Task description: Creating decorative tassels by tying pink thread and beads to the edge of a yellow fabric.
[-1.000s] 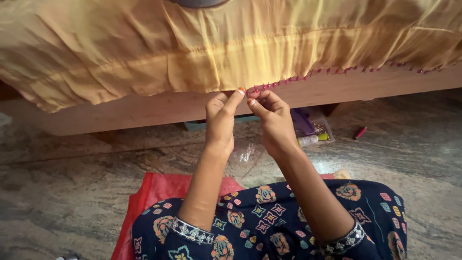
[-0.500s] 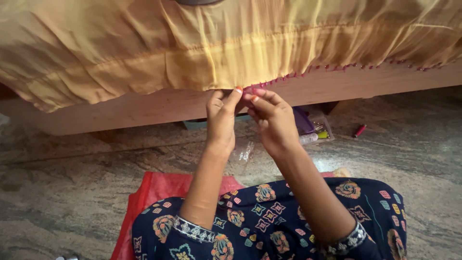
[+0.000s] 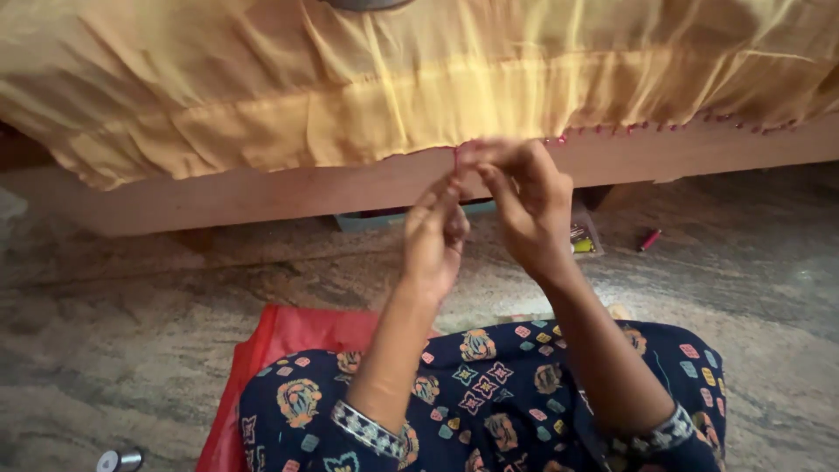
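Both hands' grip, right hand [image 3: 524,205] and left hand [image 3: 434,236], seemingly pinched on yellow cloth [image 3: 393,96] hem; small pink packet [image 3: 649,239] on floor.

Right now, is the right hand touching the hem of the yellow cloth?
Touching. The head view shows the right hand with its fingertips pinched on the yellow cloth at its beaded hem, no gap visible.
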